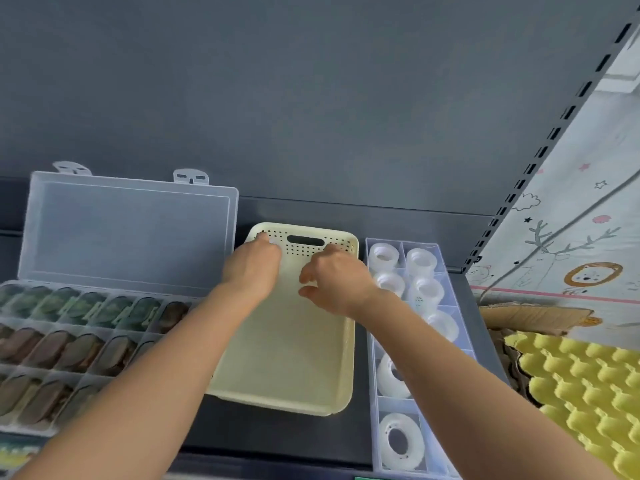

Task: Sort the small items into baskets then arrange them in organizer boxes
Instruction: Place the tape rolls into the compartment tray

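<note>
The forearms (156, 375) cross the shelf's (277, 434) near edge into the cream basket (287, 358), whose long axis runs near-to-far. The left grip (254, 268) curls at its far-left corner and the right grip (334, 282) beside it. Whether either pinches anything is hidden.

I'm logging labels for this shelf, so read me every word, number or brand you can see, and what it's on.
No readable text anywhere.
Clear tape roll: a few small dark marks, too small to read.
Play mat: only drawings, a lion and stars, no words.
</note>
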Motion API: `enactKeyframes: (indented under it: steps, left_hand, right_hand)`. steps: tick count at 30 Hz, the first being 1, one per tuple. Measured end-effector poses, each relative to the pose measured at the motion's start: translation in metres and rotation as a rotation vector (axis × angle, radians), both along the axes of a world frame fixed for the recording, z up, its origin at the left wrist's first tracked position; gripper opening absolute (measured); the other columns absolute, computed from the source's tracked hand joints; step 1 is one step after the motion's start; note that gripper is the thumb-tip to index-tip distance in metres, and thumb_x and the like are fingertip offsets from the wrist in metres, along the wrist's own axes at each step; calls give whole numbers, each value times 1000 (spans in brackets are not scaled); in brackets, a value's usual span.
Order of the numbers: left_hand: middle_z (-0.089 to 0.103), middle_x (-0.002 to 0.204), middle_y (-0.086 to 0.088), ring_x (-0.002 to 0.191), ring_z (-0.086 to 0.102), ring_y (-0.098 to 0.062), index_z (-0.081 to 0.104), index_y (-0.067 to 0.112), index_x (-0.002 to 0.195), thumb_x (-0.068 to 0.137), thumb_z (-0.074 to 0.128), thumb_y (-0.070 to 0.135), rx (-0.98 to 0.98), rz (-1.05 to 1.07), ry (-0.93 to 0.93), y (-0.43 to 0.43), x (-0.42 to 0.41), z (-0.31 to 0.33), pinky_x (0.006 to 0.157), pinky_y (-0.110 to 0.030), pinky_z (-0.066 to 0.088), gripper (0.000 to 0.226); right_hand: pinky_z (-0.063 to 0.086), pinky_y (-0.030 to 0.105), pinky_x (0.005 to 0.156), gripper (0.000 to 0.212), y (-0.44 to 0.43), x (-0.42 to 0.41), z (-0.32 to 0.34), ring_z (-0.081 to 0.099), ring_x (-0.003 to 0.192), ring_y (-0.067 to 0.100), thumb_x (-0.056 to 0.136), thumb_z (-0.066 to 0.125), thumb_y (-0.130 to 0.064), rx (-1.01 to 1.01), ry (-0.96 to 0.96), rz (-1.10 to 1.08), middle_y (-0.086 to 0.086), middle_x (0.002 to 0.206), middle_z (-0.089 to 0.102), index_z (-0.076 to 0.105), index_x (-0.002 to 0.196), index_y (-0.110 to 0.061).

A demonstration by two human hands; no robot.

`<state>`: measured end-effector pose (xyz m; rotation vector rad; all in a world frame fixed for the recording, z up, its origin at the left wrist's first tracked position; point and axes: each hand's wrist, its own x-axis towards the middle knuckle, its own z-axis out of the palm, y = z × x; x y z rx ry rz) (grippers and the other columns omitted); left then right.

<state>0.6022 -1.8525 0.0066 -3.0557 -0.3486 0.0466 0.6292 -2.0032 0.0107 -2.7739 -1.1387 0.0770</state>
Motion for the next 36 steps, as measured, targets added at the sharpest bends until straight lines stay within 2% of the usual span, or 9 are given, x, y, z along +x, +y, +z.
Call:
enactKeyframes:
  steps: [2,5,9,12,17,22,27,32,36]
  left_hand:
    - [51,104,-10,78,52,-28,52,7,84,85,51,-3,-8,-9,-26,3,5,-1,58,-35,38,10]
    - [54,107,-9,90,60,-32,60,6,95,85,51,-3,-49,-6,-35,6,9,-1,62,-35,42,16]
    - [52,102,-6,82,56,-28,56,11,83,88,53,5,-188,30,-137,14,7,6,61,-35,40,9]
    - [50,99,-4,85,57,-29,59,11,89,89,54,7,-241,53,-218,22,1,15,63,-37,42,6]
    - [52,102,-5,90,56,-31,59,11,95,93,54,16,-293,67,-255,28,-10,17,70,-40,45,7]
    - [54,105,-3,92,57,-29,60,13,97,94,55,18,-326,69,-275,29,-18,10,69,-37,44,8]
    - [55,103,1,88,57,-26,59,15,92,93,58,21,-339,77,-312,26,-25,11,65,-35,42,6]
    - [57,97,2,78,55,-23,62,13,91,90,63,17,-431,18,-422,14,-30,21,66,-35,42,4]
    - [53,90,8,75,54,-20,62,14,89,88,65,18,-478,-47,-480,-4,-35,31,62,-32,37,5]
  right_hand:
    - [47,39,90,26,5,6,-4,45,116,22,90,58,-36,-32,14,-7,1,108,65,69,106,-19]
    - [48,39,89,26,12,15,-9,46,116,21,91,58,-35,-65,32,-8,1,107,65,68,108,-18]
    - [48,38,88,32,22,24,-13,45,118,20,90,59,-33,-17,76,-32,0,107,65,61,121,-24]
    - [44,36,82,42,34,29,-15,45,117,21,90,59,-31,-9,94,-6,1,109,63,51,131,-31]
    - [44,37,91,49,46,31,-19,41,128,22,93,57,-25,-107,190,-6,2,131,53,43,138,-38]
    - [36,31,72,20,49,28,-17,53,108,24,90,60,-19,-106,82,4,1,113,59,59,109,-25]
    - [38,30,72,19,37,23,-17,52,108,23,90,59,-18,-48,16,17,1,110,61,64,107,-24]
    - [44,31,75,17,3,16,-1,46,111,20,87,65,-29,161,28,-100,0,109,57,68,101,-21]
    - [40,29,74,16,-31,-3,19,49,100,17,85,68,-29,386,-7,-195,-4,99,60,69,96,-18]
